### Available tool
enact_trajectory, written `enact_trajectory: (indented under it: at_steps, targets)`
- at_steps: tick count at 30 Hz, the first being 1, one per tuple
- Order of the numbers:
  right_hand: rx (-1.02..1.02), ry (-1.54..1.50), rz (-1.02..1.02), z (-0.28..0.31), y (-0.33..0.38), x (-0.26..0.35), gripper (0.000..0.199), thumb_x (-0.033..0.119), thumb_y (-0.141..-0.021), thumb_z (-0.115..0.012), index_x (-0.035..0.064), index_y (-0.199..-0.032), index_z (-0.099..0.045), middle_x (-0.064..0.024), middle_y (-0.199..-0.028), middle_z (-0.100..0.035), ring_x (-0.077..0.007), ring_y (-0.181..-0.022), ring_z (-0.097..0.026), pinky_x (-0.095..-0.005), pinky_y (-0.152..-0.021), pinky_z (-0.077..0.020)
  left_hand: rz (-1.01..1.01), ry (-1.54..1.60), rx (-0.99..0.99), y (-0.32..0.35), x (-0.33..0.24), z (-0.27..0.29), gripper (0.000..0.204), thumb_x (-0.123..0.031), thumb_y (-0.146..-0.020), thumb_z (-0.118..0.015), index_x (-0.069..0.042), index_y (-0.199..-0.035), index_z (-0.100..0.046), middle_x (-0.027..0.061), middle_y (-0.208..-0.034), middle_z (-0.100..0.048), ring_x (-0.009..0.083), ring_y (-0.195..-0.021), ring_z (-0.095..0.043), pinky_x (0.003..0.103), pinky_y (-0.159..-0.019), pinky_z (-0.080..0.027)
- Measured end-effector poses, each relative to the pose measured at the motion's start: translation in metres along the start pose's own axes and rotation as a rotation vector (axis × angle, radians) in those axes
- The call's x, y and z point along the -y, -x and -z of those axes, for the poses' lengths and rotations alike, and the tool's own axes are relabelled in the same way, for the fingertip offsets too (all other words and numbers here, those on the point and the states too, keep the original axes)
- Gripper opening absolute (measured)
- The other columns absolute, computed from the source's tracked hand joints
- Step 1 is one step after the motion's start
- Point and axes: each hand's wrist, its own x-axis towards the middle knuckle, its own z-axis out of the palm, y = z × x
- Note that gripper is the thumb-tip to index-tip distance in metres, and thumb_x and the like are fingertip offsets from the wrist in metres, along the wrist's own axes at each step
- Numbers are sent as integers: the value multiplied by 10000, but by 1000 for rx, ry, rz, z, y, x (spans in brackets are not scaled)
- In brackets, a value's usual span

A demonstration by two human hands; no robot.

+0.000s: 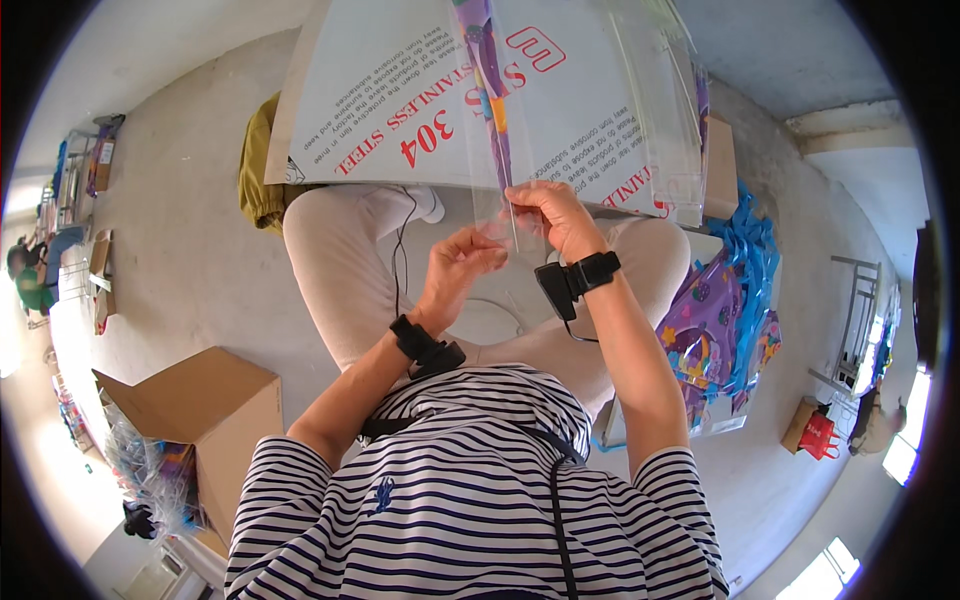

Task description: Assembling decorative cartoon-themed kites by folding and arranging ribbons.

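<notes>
The right hand [552,212] pinches the lower end of the purple strip [489,88], which runs up and away from it over the table [390,120]. The left hand [462,262], just beside it, has fingers curled toward the thumb near the clear sleeve [482,165]; its grip I cannot tell. Blue ribbons [745,270] lie right of both.

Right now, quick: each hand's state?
Left hand: fingers curled at the clear sleeve; grip cannot be told.
Right hand: closed, holding the purple bundle by its narrow end.
</notes>
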Motion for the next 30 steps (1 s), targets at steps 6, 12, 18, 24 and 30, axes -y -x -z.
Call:
enact_trajectory:
  at_steps: [6,12,18,24,30]
  targets:
    - [23,-26,11,0,-2,-2,105,123,-870,-726,45,-938,-737,-41,-835,-720,-163,-774,-735,-202,-590,-522,183,305,-101,-5,-14,-12,31,-24,-906,-653,-6,-921,-634,123,-1039,-709,229,-990,-701,364,-903,-562]
    - [33,-20,13,1,0,0,106,114,-867,-722,39,-941,-738,-40,-826,-715,-146,-743,-717,-211,-608,-520,166,328,-158,-6,-17,-18,106,-32,-866,-698,-9,-875,-594,134,-957,-720,220,-883,-713,337,-820,-579]
    - [49,-17,71,6,-10,-12,93,92,-864,-714,34,-935,-730,-41,-814,-701,-125,-694,-682,-210,-610,-512,222,457,-81,-16,-8,-14,91,-15,-908,-625,-45,-864,-551,164,-1082,-704,277,-1031,-704,427,-903,-565]
    - [-30,26,61,-1,-7,-8,121,92,-789,-785,9,-845,-716,-42,-786,-690,-97,-581,-565,-220,-544,-436,243,436,-83,-15,-11,-16,119,-32,-917,-641,-73,-872,-539,146,-1062,-717,283,-1020,-713,437,-899,-567]
    - [-28,86,142,-5,-8,-11,164,128,-765,-816,16,-792,-699,-28,-717,-657,-85,-587,-527,-227,-556,-397,229,384,-101,-16,-10,-18,137,-47,-916,-667,-72,-897,-533,103,-968,-713,245,-961,-723,390,-857,-574]
